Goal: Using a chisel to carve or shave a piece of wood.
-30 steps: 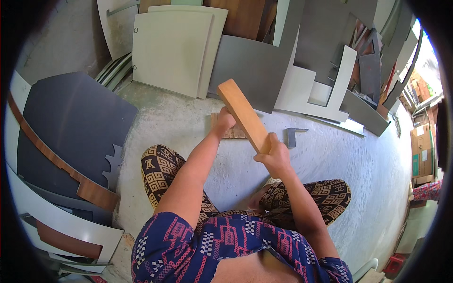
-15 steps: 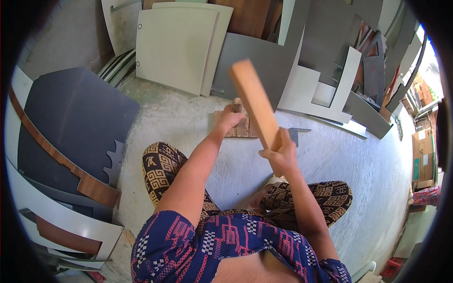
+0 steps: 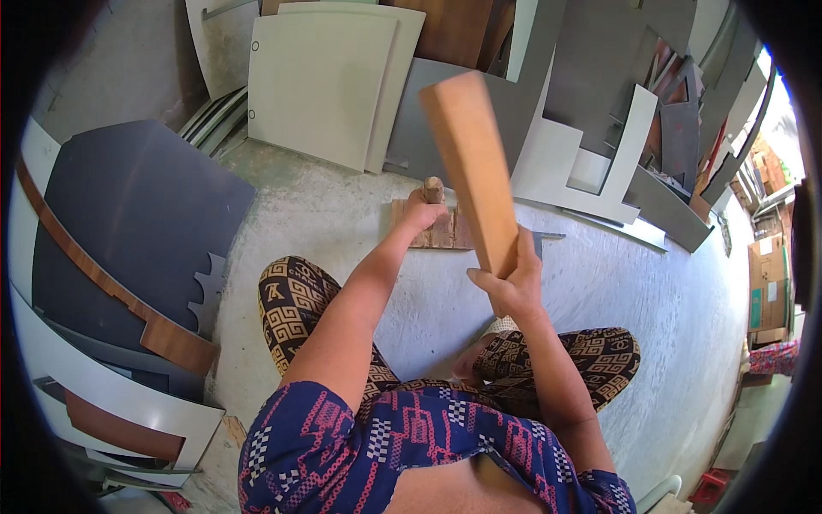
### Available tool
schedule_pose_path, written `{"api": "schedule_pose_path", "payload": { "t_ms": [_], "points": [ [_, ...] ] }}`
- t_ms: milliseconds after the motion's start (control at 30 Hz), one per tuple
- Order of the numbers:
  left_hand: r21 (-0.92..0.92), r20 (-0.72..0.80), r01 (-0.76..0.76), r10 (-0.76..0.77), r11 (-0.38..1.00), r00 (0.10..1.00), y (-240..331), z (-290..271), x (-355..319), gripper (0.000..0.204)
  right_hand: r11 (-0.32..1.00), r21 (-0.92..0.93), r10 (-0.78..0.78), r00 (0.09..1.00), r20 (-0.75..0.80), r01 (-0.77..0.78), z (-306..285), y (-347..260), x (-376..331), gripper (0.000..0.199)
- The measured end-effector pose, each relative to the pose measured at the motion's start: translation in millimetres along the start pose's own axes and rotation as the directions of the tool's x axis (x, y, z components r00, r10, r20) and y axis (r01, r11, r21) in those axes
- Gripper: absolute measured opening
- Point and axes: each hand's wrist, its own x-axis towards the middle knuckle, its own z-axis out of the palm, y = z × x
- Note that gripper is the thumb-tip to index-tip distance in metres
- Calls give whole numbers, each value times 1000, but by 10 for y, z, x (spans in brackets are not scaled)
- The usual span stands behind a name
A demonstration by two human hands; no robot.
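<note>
My left hand is closed around a thick wooden tool handle, whose rounded, worn end points up. The tool's lower end is hidden by my fingers. Beneath it, a small brown board with cut marks across it lies on the floor. My right hand grips the lower part of a long, squared wooden block. The block is raised in the air, tilted with its top to the left, to the right of my left hand and apart from the tool handle.
A dark flat L-shaped piece lies right of the board. White panels and grey panels lean along the far side. A large dark sheet and curved offcuts lie at the left. A cardboard box stands far right.
The wooden block's top end has risen and its wide face has turned more toward view. My left hand stays on the tool handle over the board.
</note>
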Motion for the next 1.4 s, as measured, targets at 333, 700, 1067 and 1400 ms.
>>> {"api": "schedule_pose_path", "payload": {
  "t_ms": [333, 700, 1067, 1400],
  "points": [
    [42, -16, 123, -122, 992, 992, 440, 113, -234, 22, 950, -99, 303, 951, 66, -296, -91, 382, 94, 62],
    [38, 110, -42, 37, 998, 993, 489, 470, -206, 23, 894, 329, 354, 930, -103, -304, -363, 260, 138, 51],
    [115, 168, -37, 18, 993, 986, 137, 548, -43, 33, 938, 321, 202, 959, -196, -132, -325, 115, 101, 58],
    [-150, 298, 69, -21, 986, 954, 522, 637, -181, 35, 893, -256, 399, 914, 72, -370, -249, 517, 64, 77]
  ]
}}
